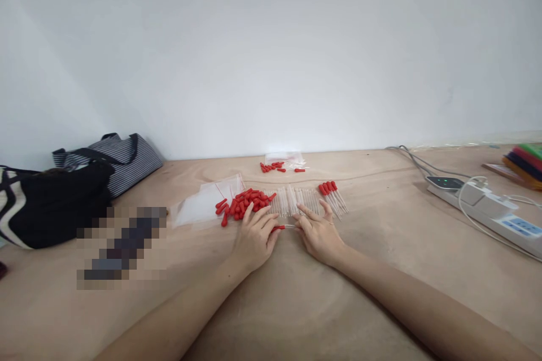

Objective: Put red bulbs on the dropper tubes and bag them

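Note:
My left hand is closed on a red rubber dropper bulb. Opposite it, my right hand pinches a thin clear dropper tube, whose end meets the bulb's mouth. How deep the tube sits in the bulb cannot be made out. Beyond my left fingers lies a pile of loose red bulbs. A row of clear tubes lies side by side just past both hands. To the right of that row, several droppers with red bulbs on their tubes lie together.
Clear plastic bags lie left of the pile. Farther back, more red bulbs lie by another bag. A power strip with cables is at right; a black bag and a striped bag stand at left.

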